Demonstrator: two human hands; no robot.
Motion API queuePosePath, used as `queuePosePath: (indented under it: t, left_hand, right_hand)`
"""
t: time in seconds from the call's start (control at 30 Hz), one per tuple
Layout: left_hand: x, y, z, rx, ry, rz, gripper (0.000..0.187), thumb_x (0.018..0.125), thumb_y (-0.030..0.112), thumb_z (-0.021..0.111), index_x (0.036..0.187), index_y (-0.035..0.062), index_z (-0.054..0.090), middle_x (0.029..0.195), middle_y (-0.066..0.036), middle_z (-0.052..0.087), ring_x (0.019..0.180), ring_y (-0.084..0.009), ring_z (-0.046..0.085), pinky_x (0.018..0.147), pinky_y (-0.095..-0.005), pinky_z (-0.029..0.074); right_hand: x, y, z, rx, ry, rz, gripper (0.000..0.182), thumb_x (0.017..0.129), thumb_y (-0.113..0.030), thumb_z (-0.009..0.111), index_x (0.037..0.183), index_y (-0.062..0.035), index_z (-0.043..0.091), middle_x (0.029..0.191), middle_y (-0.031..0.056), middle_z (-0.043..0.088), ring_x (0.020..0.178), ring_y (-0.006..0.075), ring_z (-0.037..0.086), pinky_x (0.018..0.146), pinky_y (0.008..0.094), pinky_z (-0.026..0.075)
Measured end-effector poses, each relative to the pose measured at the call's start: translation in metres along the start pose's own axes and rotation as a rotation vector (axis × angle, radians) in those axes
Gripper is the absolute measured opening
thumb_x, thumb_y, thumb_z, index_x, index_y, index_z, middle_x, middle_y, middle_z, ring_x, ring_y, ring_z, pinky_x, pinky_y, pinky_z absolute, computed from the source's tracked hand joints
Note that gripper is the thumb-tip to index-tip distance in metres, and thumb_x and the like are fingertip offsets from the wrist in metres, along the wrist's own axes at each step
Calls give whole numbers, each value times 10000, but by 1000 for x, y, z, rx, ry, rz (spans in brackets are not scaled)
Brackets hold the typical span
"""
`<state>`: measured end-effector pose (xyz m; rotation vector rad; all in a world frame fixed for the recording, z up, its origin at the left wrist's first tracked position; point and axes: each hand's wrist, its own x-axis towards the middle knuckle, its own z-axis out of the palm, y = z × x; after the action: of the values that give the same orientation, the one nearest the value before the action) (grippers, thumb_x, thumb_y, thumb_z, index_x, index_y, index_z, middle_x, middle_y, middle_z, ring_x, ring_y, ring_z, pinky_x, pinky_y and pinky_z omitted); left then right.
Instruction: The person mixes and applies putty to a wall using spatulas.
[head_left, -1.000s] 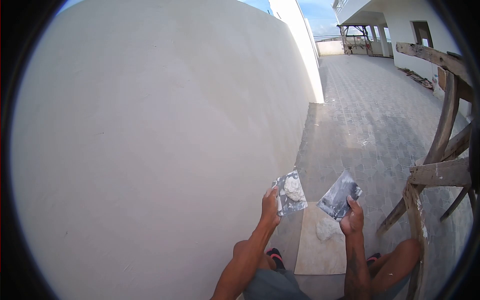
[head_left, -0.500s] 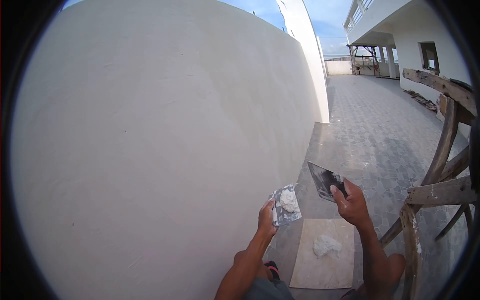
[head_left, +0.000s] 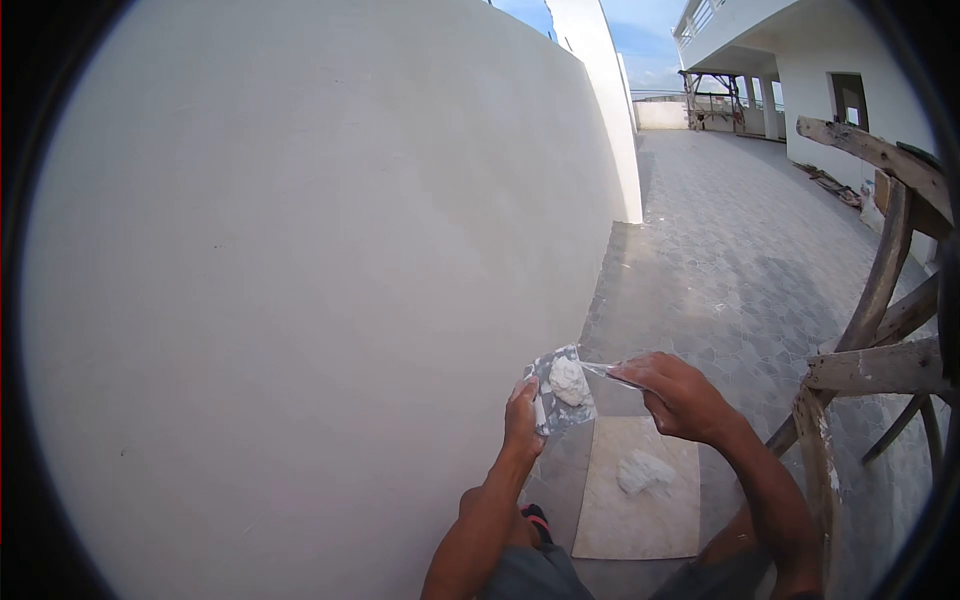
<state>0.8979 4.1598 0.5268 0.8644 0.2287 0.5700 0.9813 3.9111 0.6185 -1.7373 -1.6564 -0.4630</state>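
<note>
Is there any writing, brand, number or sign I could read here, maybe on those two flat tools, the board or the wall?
No readable text shows on the flat tools, the board or the wall. The distant building is too small to rule out tiny lettering.

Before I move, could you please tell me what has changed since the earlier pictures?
The right hand has swung its blade left to the plate, turning it nearly edge-on to the camera; contact is unclear. Nothing was newly gripped or let go. The left hand still holds the plate and its lump; the paste stays on the board.
</note>
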Motion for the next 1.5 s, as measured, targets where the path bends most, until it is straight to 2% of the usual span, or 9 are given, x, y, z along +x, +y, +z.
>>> queuePosePath:
  t: [0.27, 0.5, 0.6, 0.7, 0.9, 1.1, 1.2, 1.33, 1.5]
  left_hand:
    - [0, 4, 4, 2, -62, -32, 311, 1015, 151, 403, 1273, -21, 427, 1207, -176, 557, 1074, -285, 622, 912, -423, 550]
    - [2, 4, -1, 12, -44, -42, 329, 1020, 161, 384, 1293, -20, 422, 1236, -178, 543, 1122, -287, 594, 961, -432, 521]
    - [-1, 6, 5, 23, -15, -44, 326, 1020, 160, 380, 1287, -22, 428, 1233, -179, 546, 1117, -289, 600, 959, -431, 525]
    - [-2, 8, 10, 27, -11, -40, 322, 1021, 159, 372, 1281, -23, 427, 1229, -186, 547, 1104, -294, 609, 944, -431, 536]
    - [-3, 12, 13, 41, -44, -66, 290, 1018, 153, 373, 1245, -15, 440, 1185, -179, 562, 1059, -275, 629, 898, -426, 560]
    - [-3, 15, 12, 41, -53, -68, 273, 1012, 154, 402, 1231, -1, 453, 1127, -132, 581, 998, -227, 640, 845, -382, 565]
    - [0, 14, 9, 29, -79, -70, 289, 1011, 161, 422, 1245, -6, 450, 1106, -122, 591, 979, -210, 643, 818, -355, 564]
    - [-7, 16, 18, 33, -15, -62, 218, 1016, 162, 417, 1151, 5, 486, 1069, -123, 577, 943, -218, 629, 816, -369, 548]
    - [-10, 18, 18, 97, 15, -55, 249, 1017, 159, 427, 1204, 1, 472, 1077, -107, 577, 944, -201, 625, 813, -351, 539]
  right_hand:
    - [-1, 0, 9, -7, 9, 7, 507, 782, 101, 606, 1243, -109, 580, 1134, 119, 651, 1052, 298, 598, 930, 424, 458]
    - [-11, 6, 9, -71, -3, 14, 476, 802, 89, 604, 1233, -112, 586, 1167, 115, 655, 1086, 291, 613, 939, 429, 480]
    - [-9, 5, 4, -94, 63, -11, 454, 782, 87, 622, 1205, -77, 601, 1107, 125, 676, 1039, 299, 623, 923, 418, 475]
    - [-5, 6, 4, -116, 78, -6, 435, 789, 91, 616, 1198, -56, 600, 1132, 126, 674, 1070, 298, 623, 943, 418, 477]
    - [8, -2, 8, -113, 22, 12, 416, 797, 91, 619, 1178, -75, 618, 1127, 130, 676, 1060, 297, 619, 944, 417, 472]
    - [24, -15, 13, -160, -159, -33, 431, 784, 92, 644, 1173, -94, 634, 1136, 113, 678, 1038, 270, 619, 941, 390, 449]
    - [28, -19, 19, -235, -281, -35, 415, 800, 60, 642, 1178, -110, 635, 1217, 70, 656, 1129, 246, 600, 988, 404, 453]
    - [32, -24, 23, -283, -307, -131, 363, 836, 38, 628, 1176, -88, 636, 1170, 90, 674, 1104, 243, 605, 967, 383, 429]
    - [30, -21, 24, -311, -454, -105, 337, 850, 9, 607, 1173, -84, 639, 1147, 90, 668, 1122, 255, 600, 955, 403, 432]
